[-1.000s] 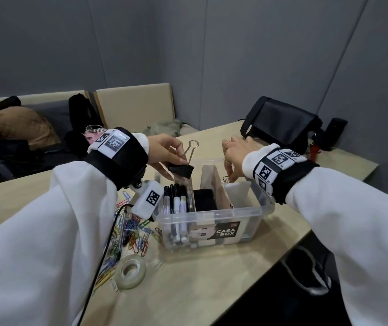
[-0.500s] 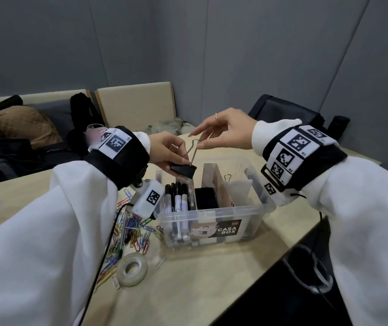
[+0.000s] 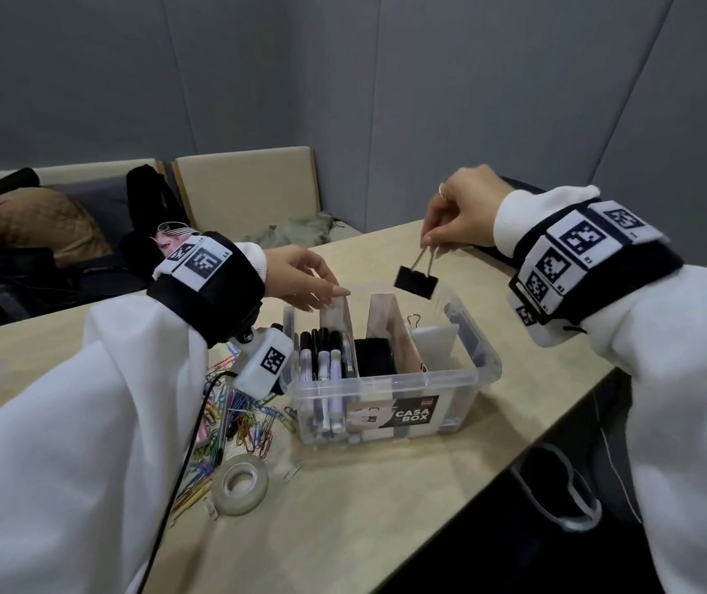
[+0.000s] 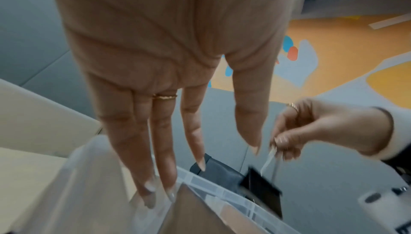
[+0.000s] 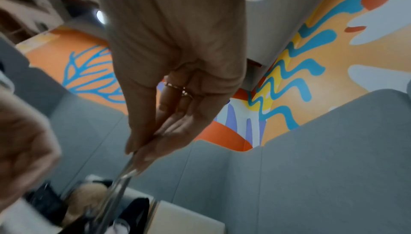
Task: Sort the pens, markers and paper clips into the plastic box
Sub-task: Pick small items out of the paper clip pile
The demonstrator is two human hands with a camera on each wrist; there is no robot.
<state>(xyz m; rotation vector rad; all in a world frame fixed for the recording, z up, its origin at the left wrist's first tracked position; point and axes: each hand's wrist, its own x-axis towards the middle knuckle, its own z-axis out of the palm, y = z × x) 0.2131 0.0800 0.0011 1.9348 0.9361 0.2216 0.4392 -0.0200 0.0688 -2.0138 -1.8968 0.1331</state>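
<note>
My right hand [image 3: 431, 242] pinches the wire handles of a black binder clip [image 3: 415, 282], which hangs above the back of the clear plastic box [image 3: 463, 381]. The same clip [image 4: 261, 184] shows blurred in the left wrist view, and its handles [image 5: 121, 176] in the right wrist view. My left hand [image 3: 322, 289] is open, its straight fingers [image 4: 155, 176] touching the top of a divider [image 3: 337, 310] in the box. Black and white markers [image 3: 324, 358] fill the left compartment, dark clips [image 3: 373, 355] the middle one. A small clip [image 3: 414, 321] sits at the right.
Coloured paper clips [image 3: 236, 418] lie scattered on the beige table [image 3: 364, 508] left of the box, with a roll of clear tape [image 3: 242, 484] in front of them. A black bag [image 3: 514, 184] sits behind my right hand. The table edge runs close on the right.
The binder clip passed from my left hand to my right hand, which lifted it right and over the box. My left hand let go and lowered its fingers onto the divider.
</note>
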